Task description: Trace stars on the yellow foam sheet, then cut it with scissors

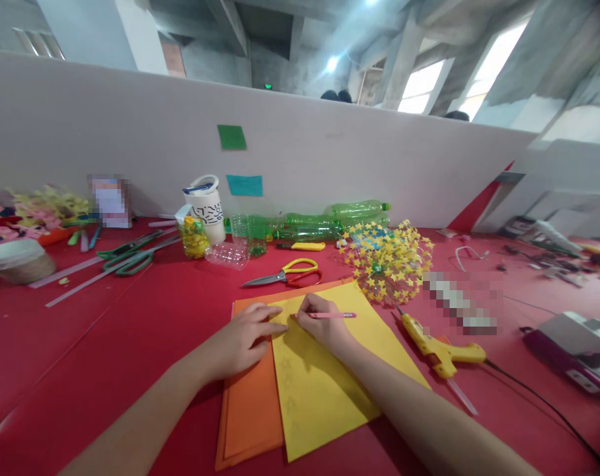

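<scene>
My right hand grips a pink pencil, its tip end over the upper left part of a yellow sheet. Faint star outlines run down the left side of that sheet. My left hand lies with fingers spread, fingertips on the yellow sheet's left edge and palm over a stack of orange sheets underneath. Just beyond the paper are red-and-yellow-handled scissors. A ball of small yellow stars on thin stems stands behind the sheet's right corner.
A yellow hot glue gun with a cord lies on the right. Green plastic bottles, a yellow utility knife and a white cup line the back by the partition. Green-handled scissors and a tub are at left.
</scene>
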`<action>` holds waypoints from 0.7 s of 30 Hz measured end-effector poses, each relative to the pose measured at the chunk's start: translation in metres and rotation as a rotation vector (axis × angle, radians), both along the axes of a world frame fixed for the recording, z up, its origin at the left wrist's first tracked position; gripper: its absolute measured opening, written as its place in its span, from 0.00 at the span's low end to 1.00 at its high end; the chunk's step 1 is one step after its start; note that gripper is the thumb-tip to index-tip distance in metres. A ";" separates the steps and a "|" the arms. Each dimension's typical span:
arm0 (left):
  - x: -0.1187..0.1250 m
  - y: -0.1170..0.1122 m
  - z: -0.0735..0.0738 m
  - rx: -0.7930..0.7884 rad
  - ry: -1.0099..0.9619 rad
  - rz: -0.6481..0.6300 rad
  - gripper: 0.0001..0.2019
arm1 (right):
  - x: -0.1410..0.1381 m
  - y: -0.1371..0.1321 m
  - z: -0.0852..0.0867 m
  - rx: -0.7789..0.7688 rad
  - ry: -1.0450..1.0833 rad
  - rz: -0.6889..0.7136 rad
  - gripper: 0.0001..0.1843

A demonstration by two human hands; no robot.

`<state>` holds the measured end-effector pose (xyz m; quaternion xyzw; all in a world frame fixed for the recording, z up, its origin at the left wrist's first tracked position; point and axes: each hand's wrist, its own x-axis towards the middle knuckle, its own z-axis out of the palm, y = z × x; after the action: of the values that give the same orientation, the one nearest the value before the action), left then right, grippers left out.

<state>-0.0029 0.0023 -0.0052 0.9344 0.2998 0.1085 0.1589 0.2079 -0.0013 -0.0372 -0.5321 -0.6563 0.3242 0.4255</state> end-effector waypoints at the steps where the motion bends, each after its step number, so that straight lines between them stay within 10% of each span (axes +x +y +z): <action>1: 0.000 0.000 0.000 0.002 -0.004 0.000 0.27 | 0.000 0.000 0.000 0.003 -0.005 -0.010 0.04; 21: 0.000 -0.002 0.004 -0.012 -0.002 0.004 0.26 | 0.001 -0.002 0.006 0.001 -0.062 -0.016 0.04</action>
<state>-0.0026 0.0006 -0.0016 0.9328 0.3020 0.1079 0.1646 0.2094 -0.0034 -0.0314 -0.5468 -0.6650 0.3040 0.4078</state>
